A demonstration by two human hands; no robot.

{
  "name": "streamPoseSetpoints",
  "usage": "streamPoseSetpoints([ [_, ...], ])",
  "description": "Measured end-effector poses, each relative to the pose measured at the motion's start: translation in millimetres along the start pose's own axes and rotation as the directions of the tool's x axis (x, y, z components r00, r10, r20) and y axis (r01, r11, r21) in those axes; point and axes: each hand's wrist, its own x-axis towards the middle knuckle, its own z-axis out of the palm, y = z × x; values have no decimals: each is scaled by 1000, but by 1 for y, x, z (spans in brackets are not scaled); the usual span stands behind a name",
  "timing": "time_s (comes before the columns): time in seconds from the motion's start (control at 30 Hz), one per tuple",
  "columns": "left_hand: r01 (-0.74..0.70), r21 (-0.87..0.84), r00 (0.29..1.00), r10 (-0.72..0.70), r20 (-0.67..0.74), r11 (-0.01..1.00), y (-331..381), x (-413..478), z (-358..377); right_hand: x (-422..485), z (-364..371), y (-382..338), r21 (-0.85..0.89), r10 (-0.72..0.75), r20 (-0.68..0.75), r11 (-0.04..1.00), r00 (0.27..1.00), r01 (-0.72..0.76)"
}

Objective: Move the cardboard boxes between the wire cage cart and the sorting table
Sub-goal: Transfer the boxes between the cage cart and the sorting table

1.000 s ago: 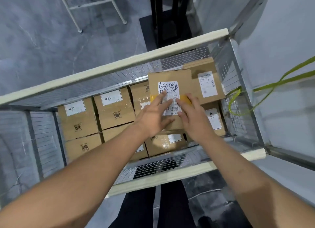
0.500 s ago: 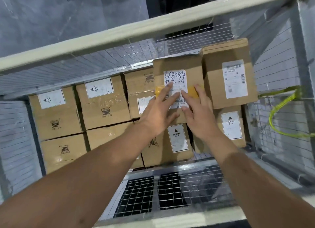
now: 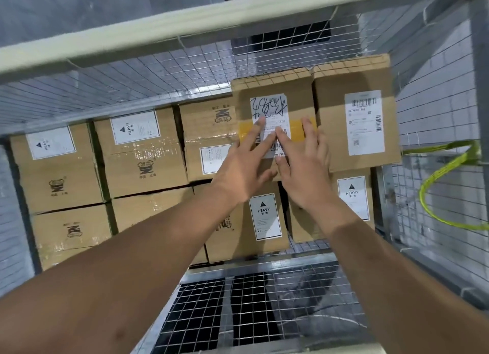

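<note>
Cardboard box (image 3: pixel 272 89) under flat left hand (image 3: pixel 246 166), right hand (image 3: pixel 301 168); edge touching labelled box (image 3: pixel 333 115).

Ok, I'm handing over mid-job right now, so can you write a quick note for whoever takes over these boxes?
Hands: left hand and right hand lie flat, fingers straight, on the brown cardboard box with scribbled white label and yellow tape; neither grips it.
Done: it sits atop the stack inside the grey wire cage cart, beside a brown box with printed shipping label.
Left: the other boxes marked HEAVY; sorting table out of view.
</note>
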Motion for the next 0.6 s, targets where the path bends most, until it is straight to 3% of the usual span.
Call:
streamPoseSetpoints([
  [0.47, 76, 150, 994, -86, 63, 986, 9, 5, -2, 3, 2, 9, -63, -26, 13, 998, 1000, 27],
  [0.6, 61, 367, 988, -108, 109, 928, 26, 9, -16, 3, -2, 5, -63, -30, 18, 998, 999, 31],
])
